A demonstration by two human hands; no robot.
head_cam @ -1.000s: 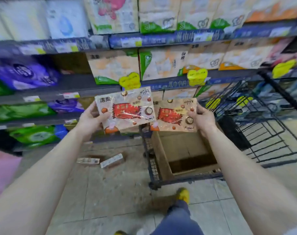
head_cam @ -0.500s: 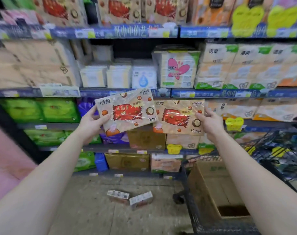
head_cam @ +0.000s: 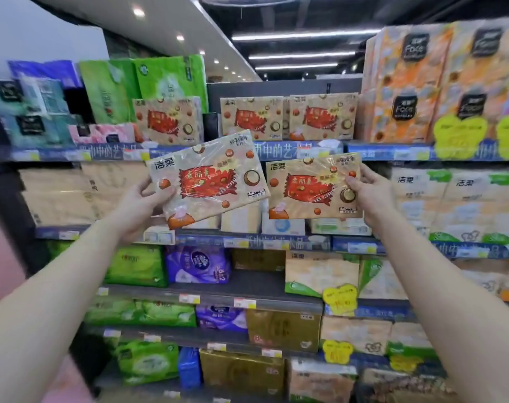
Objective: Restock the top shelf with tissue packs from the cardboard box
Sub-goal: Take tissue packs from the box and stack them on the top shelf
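My left hand [head_cam: 144, 206] grips a beige tissue pack [head_cam: 209, 177] with a red candy print by its left edge, and the pack tilts up to the right. My right hand [head_cam: 369, 193] holds a second, matching tissue pack [head_cam: 311, 190] by its right edge, level. Both packs hang just below the top shelf [head_cam: 276, 148], whose blue front strip shows behind them. Three matching packs [head_cam: 288, 117] stand on that shelf, with a dark gap [head_cam: 211, 123] between the left one and the other two. The cardboard box is out of view.
Green and teal packs [head_cam: 142, 85] stand at the top shelf's left, tall orange packs [head_cam: 439, 82] at its right. Lower shelves [head_cam: 247, 242] carry beige, green, purple and gold tissue packs with yellow price tags. A pink wall borders the left.
Both hands have lifted the two packs from over the box in the cart up to the top shelf's front edge. The view has swung upward; cart and box have left the frame.
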